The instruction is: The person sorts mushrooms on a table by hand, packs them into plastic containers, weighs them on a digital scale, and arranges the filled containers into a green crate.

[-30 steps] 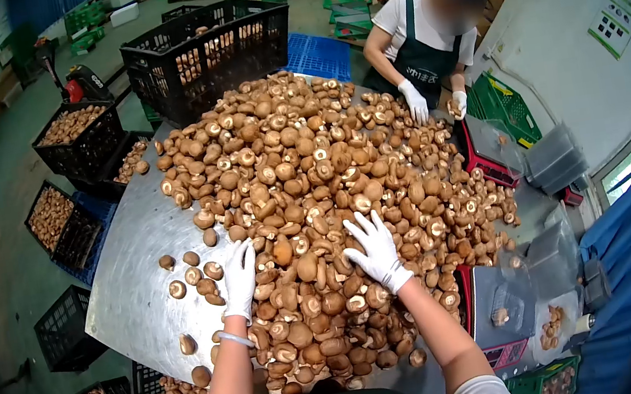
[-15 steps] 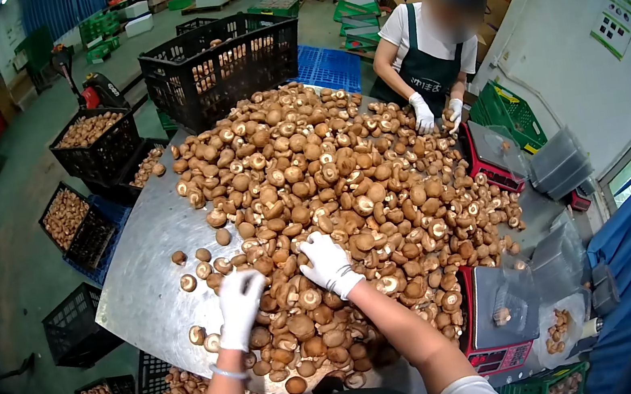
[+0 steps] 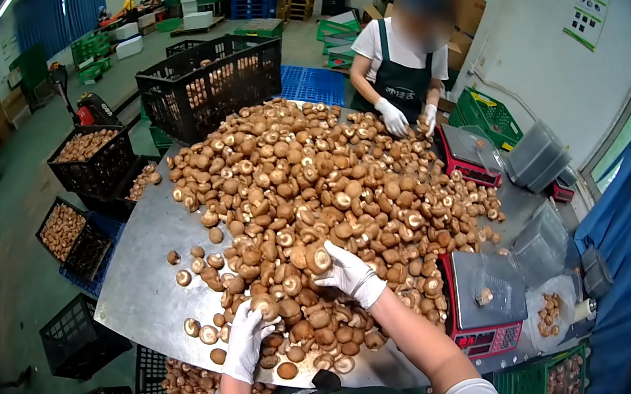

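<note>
A large heap of brown mushrooms (image 3: 330, 186) covers much of the metal table (image 3: 138, 264). My left hand (image 3: 246, 342), in a white glove, is closed round a mushroom (image 3: 264, 307) at the heap's near left edge. To its right, my gloved right hand (image 3: 350, 275) grips a larger mushroom (image 3: 317, 259) between thumb and fingers, over the near part of the heap. Several loose mushrooms (image 3: 183, 278) lie on the bare metal left of the heap.
A co-worker in a dark apron (image 3: 404, 78) handles mushrooms at the far right. Red scales (image 3: 489, 293) and clear plastic tubs (image 3: 534, 156) line the right side. Black crates (image 3: 210, 90) of mushrooms stand beyond the table and on the floor at left.
Both hands have come up from the heap, each now with a mushroom. My right hand moved left, then slightly right and lower. The near edge of the heap has shifted.
</note>
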{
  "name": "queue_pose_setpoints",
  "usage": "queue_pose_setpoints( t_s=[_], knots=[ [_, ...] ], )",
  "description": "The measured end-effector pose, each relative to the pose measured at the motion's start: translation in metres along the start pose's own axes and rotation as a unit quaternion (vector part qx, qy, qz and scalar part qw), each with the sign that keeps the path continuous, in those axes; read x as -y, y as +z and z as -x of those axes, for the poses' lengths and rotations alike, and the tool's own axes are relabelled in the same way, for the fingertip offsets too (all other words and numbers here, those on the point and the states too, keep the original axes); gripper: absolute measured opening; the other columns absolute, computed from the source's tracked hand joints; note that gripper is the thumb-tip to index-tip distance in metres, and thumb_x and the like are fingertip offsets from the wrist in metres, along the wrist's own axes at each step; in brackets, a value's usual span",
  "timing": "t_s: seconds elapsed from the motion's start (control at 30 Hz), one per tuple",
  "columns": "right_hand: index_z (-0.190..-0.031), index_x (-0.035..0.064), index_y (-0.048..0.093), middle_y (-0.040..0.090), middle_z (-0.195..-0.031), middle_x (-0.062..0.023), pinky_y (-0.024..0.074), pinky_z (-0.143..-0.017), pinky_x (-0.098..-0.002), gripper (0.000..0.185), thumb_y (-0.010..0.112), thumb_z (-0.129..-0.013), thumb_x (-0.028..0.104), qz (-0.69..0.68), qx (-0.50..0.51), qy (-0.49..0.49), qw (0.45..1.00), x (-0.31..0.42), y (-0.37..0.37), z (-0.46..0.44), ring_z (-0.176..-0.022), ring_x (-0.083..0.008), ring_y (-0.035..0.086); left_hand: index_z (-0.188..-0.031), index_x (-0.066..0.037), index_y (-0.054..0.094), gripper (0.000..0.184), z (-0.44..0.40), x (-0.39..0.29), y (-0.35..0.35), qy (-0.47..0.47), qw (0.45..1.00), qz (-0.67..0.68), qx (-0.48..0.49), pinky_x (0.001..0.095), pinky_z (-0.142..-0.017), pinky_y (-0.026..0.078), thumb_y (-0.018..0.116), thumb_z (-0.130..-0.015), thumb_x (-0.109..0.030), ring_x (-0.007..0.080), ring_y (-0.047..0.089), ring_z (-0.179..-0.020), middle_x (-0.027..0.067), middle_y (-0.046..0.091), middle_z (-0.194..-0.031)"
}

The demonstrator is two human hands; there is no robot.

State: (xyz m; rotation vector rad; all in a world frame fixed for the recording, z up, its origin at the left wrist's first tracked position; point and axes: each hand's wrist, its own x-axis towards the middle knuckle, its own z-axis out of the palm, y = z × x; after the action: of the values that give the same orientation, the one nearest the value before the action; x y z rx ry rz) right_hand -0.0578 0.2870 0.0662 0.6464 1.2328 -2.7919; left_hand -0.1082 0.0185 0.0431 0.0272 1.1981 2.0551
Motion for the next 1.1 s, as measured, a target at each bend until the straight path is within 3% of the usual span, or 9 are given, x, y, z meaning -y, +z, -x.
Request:
queue_pose_setpoints(
  t_s=[0.2, 0.43, 0.53, 0.63, 0.7, 0.8, 0.87, 1.0, 1.1],
  knots=[
    [-0.12, 0.0104, 0.053, 0.063, -0.112, -0.0096, 0.06, -0.071, -0.0395, 0.035, 0.047, -0.098, 0.038, -0.027, -0.001, -0.038, 0.999, -0.039, 0.018, 0.075, -0.095, -0.0218, 0.066, -0.134, -0.009, 0.042, 0.042, 0.043, 0.002, 0.025, 0.028, 0.99, 0.11, 0.078, 0.0296, -0.081, 0.054, 0.053, -0.097, -0.026, 0.0208, 0.061, -0.106, 0.0086, 0.056, -0.122],
    [-0.143, 0.0158, 0.035, 0.052, -0.126, -0.009, 0.0567, -0.074, -0.0342, 0.054, 0.045, -0.098, 0.044, 0.054, 0.115, 0.014, 0.992, -0.092, 0.027, 0.124, -0.102, -0.0158, 0.06, -0.137, -0.001, 0.037, 0.066, 0.069, 0.024, 0.048, 0.358, 0.89, -0.277, 0.049, 0.0384, -0.107, 0.038, 0.062, -0.077, 0.007, 0.0281, 0.042, -0.13, 0.0171, 0.038, -0.142],
    [-0.146, 0.011, 0.028, 0.043, -0.137, -0.0098, 0.0487, -0.092, -0.0333, 0.063, 0.054, -0.095, 0.039, 0.025, 0.144, -0.003, 0.989, -0.101, 0.042, 0.13, -0.118, -0.0175, 0.05, -0.143, -0.001, 0.029, 0.074, 0.073, 0.034, 0.046, 0.377, 0.838, -0.389, 0.064, 0.0381, -0.108, 0.034, 0.064, -0.078, 0.0, 0.0296, 0.041, -0.131, 0.0188, 0.037, -0.144],
    [-0.144, 0.0041, 0.031, 0.044, -0.138, -0.0062, 0.0369, -0.104, -0.0326, 0.068, 0.061, -0.092, 0.034, -0.008, -0.024, 0.03, 0.999, -0.112, 0.053, 0.135, -0.123, -0.0162, 0.046, -0.142, 0.001, 0.034, 0.071, 0.084, 0.031, 0.06, 0.313, 0.837, -0.436, 0.105, 0.0365, -0.107, 0.035, 0.065, -0.078, -0.005, 0.0316, 0.043, -0.13, 0.0202, 0.042, -0.141],
    [-0.144, 0.0128, 0.032, 0.051, -0.13, -0.0051, 0.0522, -0.08, -0.0339, 0.063, 0.059, -0.093, 0.036, -0.014, 0.007, 0.007, 1.0, -0.127, 0.024, 0.124, -0.11, -0.0162, 0.056, -0.141, 0.001, 0.035, 0.071, 0.088, 0.028, 0.061, 0.278, 0.833, -0.463, 0.124, 0.0374, -0.109, 0.032, 0.065, -0.077, -0.005, 0.032, 0.041, -0.132, 0.0204, 0.042, -0.142],
    [-0.13, 0.014, 0.05, 0.056, -0.122, -0.0051, 0.0516, -0.079, -0.0319, 0.049, 0.064, -0.086, 0.032, 0.129, -0.093, -0.078, 0.984, -0.058, 0.016, 0.154, -0.106, -0.0159, 0.058, -0.14, 0.001, 0.039, 0.068, 0.084, 0.034, 0.04, 0.278, 0.827, -0.477, 0.112, 0.0377, -0.11, 0.031, 0.063, -0.076, -0.002, 0.0323, 0.042, -0.131, 0.02, 0.042, -0.142],
    [-0.119, 0.0139, 0.06, 0.057, -0.119, -0.0071, 0.051, -0.082, -0.033, 0.039, 0.067, -0.081, 0.024, 0.315, -0.235, -0.215, 0.894, -0.011, -0.014, 0.175, -0.105, -0.0187, 0.058, -0.138, 0.002, 0.04, 0.063, 0.084, 0.031, 0.026, 0.236, 0.853, -0.46, 0.069, 0.0364, -0.109, 0.032, 0.059, -0.079, 0.0, 0.0295, 0.044, -0.129, 0.0183, 0.045, -0.139],
    [-0.113, 0.0089, 0.062, 0.062, -0.102, -0.0144, 0.0452, -0.088, -0.0409, 0.052, 0.08, -0.067, 0.024, 0.56, -0.528, -0.356, 0.53, 0.059, -0.089, 0.232, -0.097, -0.0312, 0.058, -0.138, 0.004, 0.04, 0.048, 0.082, 0.036, -0.014, 0.172, 0.933, -0.315, -0.022, 0.034, -0.105, 0.037, 0.046, -0.09, 0.003, 0.0245, 0.05, -0.123, 0.0161, 0.048, -0.136],
    [-0.115, 0.0092, 0.063, 0.064, -0.101, -0.0134, 0.0471, -0.085, -0.0391, 0.051, 0.079, -0.069, 0.024, 0.575, -0.601, -0.329, 0.446, 0.078, -0.187, 0.263, -0.093, -0.0301, 0.061, -0.139, 0.001, 0.04, 0.044, 0.074, 0.049, -0.052, 0.16, 0.947, -0.276, -0.046, 0.0333, -0.104, 0.039, 0.048, -0.097, -0.009, 0.024, 0.05, -0.122, 0.0146, 0.049, -0.135]
  ],
)
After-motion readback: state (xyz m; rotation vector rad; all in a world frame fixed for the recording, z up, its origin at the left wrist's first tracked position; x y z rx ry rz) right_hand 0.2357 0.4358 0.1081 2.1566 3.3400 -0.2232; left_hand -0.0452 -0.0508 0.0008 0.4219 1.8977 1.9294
